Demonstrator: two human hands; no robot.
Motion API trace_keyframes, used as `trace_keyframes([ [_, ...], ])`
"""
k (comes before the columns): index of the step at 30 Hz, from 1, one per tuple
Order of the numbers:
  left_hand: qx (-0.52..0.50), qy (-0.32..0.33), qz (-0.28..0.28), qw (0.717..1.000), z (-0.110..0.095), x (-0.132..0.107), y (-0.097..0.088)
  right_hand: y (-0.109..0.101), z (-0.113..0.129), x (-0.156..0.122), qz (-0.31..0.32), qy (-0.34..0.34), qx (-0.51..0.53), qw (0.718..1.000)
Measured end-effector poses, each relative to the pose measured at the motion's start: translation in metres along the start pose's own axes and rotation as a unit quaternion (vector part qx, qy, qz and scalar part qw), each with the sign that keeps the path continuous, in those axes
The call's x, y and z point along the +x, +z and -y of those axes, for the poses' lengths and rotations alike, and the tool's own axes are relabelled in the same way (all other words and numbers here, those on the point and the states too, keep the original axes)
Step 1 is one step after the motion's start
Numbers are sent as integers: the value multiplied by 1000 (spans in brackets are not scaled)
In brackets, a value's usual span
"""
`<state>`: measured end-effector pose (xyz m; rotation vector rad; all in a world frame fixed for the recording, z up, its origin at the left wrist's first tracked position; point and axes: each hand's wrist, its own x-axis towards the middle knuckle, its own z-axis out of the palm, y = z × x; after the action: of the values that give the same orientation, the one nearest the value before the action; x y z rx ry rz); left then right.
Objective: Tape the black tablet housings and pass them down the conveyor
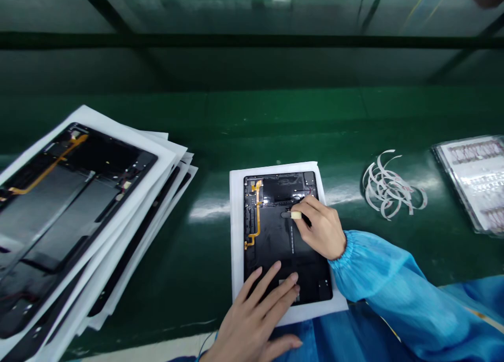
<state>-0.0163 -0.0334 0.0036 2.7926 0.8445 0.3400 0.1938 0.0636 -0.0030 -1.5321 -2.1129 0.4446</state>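
At the green-topped workbench [275, 125], a person in a pale blue cleanroom smock [378, 278] leans over a flat black rectangular tablet panel [275, 246]. It lies squarely on a white paper sheet [237, 236] mid-bench, with a thin amber flex cable [258, 209] running down its left side. The left hand [255, 314] lies with fingers spread, pressed on the panel's lower end. The right hand [317, 228] pinches a small cream tab [296, 215] between thumb and fingertips, just beside a dark oval strip [285, 214] on the panel. From here, I'd worry about a slip: a sharp tug could crease that exposed cable or scuff the panel, and light pressure from the left hand could let the panel skate on its paper. Nearby, a loose, skewed stack of black panels on white sheets [59, 204] could slide if knocked. Curled white film strips [388, 186] and a clear plastic packet [472, 178] lie to the right.
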Motion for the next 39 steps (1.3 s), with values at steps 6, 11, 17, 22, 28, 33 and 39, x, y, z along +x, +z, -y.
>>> trace_keyframes([
  [6,5,-21,1,1000,0,-2,-6,0,1,0,5,-7,-10,1000],
  [11,34,-72,11,997,8,11,-7,-1,-1,-1,2,25,22,999],
  [17,61,-101,21,993,29,30,-8,0,-7,0,-80,64,183,978],
  [22,45,-128,19,991,55,53,-15,-1,-8,1,-94,98,272,953],
  [28,14,-190,-5,982,64,73,-14,-2,-8,2,-85,108,274,952],
  [33,-48,-261,-1,964,61,79,-11,-3,-9,4,-83,105,289,948],
  [39,-86,-302,-15,949,50,72,-10,-5,-9,4,-75,98,265,956],
])
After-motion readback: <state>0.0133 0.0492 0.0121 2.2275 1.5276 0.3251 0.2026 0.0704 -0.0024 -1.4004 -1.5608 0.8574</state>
